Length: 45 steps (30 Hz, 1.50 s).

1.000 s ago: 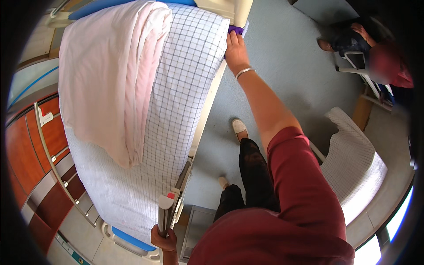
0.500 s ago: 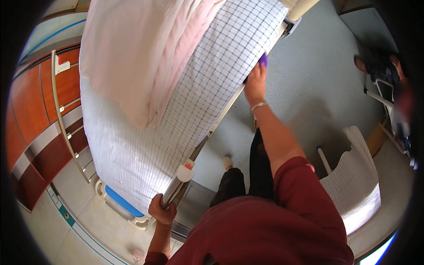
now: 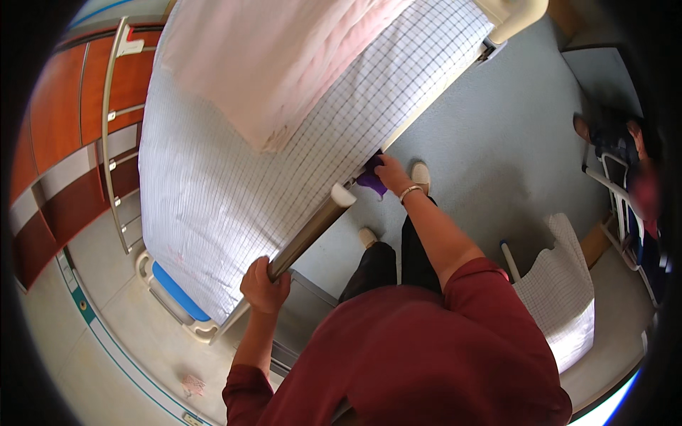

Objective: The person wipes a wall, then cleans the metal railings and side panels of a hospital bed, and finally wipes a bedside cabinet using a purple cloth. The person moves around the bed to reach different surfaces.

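A bed with a checked white-and-grey sheet [image 3: 320,135] stretches away in front of me. My left hand [image 3: 264,285] is closed around the lower end of a metal side rail [image 3: 310,233] on the bed's near side. The rail's far end has a white cap. Beyond that cap, my right hand [image 3: 392,176] grips a purple cloth [image 3: 371,180] against the bed's side edge. Its fingertips are partly hidden by the cloth and the bed frame. A pale pink quilt [image 3: 263,71] lies bunched on top of the bed.
Another side rail [image 3: 108,142] runs along the bed's far side, by red-brown cabinets [image 3: 60,121]. A blue-and-cream bed end panel [image 3: 177,291] stands at lower left. To the right are a seat draped in checked cloth [image 3: 561,298] and a seated person [image 3: 618,138]. Pinkish cloth [image 3: 192,385] lies on the floor.
My right hand has come back toward me along the bed's side with the purple cloth. The side rail now shows higher and nearer, its white-capped end farther up; my left hand stays on it.
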{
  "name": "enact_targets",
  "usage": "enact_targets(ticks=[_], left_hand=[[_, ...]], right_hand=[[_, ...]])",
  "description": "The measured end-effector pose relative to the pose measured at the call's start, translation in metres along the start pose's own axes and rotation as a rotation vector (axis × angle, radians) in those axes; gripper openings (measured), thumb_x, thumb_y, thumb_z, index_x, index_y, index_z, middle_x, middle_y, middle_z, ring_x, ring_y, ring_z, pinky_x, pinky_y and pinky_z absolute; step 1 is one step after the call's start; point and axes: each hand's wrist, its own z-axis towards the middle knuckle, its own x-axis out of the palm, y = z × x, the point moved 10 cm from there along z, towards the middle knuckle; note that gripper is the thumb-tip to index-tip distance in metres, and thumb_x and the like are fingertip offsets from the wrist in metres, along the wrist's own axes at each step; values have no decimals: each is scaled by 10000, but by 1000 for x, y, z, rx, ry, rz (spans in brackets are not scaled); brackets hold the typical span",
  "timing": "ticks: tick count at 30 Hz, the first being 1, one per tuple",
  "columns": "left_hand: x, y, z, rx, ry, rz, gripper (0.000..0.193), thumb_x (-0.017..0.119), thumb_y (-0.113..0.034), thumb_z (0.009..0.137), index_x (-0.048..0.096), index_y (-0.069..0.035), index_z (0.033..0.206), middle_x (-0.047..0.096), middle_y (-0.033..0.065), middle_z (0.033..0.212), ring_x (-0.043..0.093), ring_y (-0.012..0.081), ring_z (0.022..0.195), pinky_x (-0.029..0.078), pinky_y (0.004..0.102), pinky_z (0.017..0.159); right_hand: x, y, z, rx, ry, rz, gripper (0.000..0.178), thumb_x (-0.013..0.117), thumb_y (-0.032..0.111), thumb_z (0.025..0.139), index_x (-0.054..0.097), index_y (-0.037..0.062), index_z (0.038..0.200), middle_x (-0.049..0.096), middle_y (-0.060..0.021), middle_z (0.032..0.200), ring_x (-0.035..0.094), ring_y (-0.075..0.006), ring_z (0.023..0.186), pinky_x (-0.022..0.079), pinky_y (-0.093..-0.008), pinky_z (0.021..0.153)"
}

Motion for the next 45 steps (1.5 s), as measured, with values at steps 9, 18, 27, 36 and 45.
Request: enact_targets(ticks=[9,18,27,36,45], left_hand=[[-14,-5,-5,-29,-41,-5,386,691,-179,638,524,-52,962,587,80,808,583,234,656,465,329,521],[-53,-18,-28,99,-276,-127,396,645,-135,692,508,-38,1050,570,124,957,566,284,878,461,375,755],[85,37,-317,-86,274,-496,403,612,-124,726,529,-72,1117,547,158,1124,518,326,1033,423,401,876],[199,124,-786,-1447,685,-522,408,584,-300,782,575,-65,1115,603,170,1065,574,321,994,455,382,835],[224,10,-662,-1568,74,-1154,389,580,-266,799,558,-113,1155,616,121,1059,584,286,966,456,356,807]], right_hand=[[87,45,-108,170,140,814,282,474,29,818,555,26,1089,616,-41,939,598,-140,792,493,-285,665],[37,178,-199,-236,-50,912,283,387,109,832,553,-6,1029,610,-65,942,577,-140,810,470,-261,750],[60,318,-237,-1036,-585,-1110,290,565,192,706,655,95,964,590,-138,1084,425,-339,1132,295,-466,974],[336,240,-350,-1318,-29,-1202,588,675,229,665,488,142,1216,410,-151,1268,333,-380,1180,246,-561,966],[445,232,-354,-1481,672,-1546,627,668,211,701,409,164,1270,539,-92,921,566,-275,796,485,-369,653]])
